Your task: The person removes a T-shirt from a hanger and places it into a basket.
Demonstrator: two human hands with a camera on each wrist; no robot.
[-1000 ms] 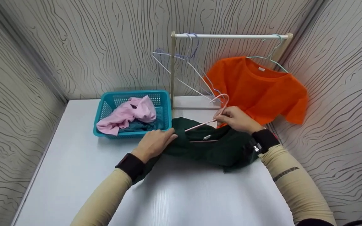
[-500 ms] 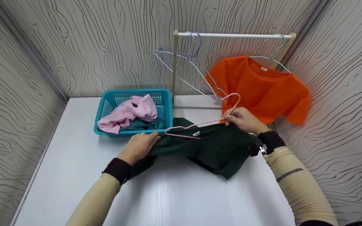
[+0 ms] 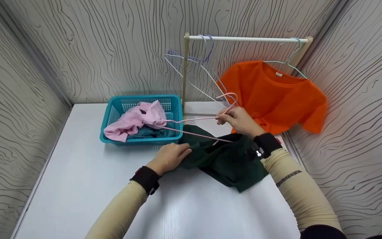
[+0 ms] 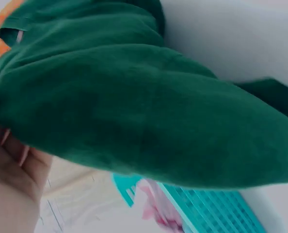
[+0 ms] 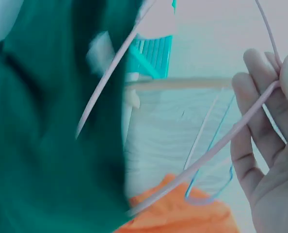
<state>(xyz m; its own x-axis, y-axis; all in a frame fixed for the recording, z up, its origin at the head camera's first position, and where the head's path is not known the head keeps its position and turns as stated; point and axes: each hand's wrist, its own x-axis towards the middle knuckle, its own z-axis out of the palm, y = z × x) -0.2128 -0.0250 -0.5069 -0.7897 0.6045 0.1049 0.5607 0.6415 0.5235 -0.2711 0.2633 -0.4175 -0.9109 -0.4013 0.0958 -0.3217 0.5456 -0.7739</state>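
Note:
A dark green shirt (image 3: pixel 234 169) lies bunched between my hands above the white table. My left hand (image 3: pixel 169 157) grips its left part; in the left wrist view, the fingers of that hand (image 4: pixel 15 167) are partly hidden behind the cloth. With thumb and fingertips, my right hand (image 3: pixel 240 121) pinches a pink hanger (image 3: pixel 194 133) just below its hook. The hanger's left end sticks out of the neckline, over the basket's right side. Its right end is hidden in the shirt. The right wrist view shows the hanger (image 5: pixel 202 161) running from my fingers into the shirt (image 5: pixel 47 160).
A teal basket (image 3: pixel 141 142) holds a pink garment (image 3: pixel 128 122) and a darker teal one. Behind is a rack with a white rail (image 3: pixel 250 39). On it hang an orange shirt (image 3: pixel 277 99) on a mint hanger, plus a white and a purple hanger (image 3: pixel 207 59). Patterned walls enclose the table.
The hanger's left end came out of the neckline, then moved left and up over the basket. My right hand shifted left; my left hand went left, then back right with the cloth.

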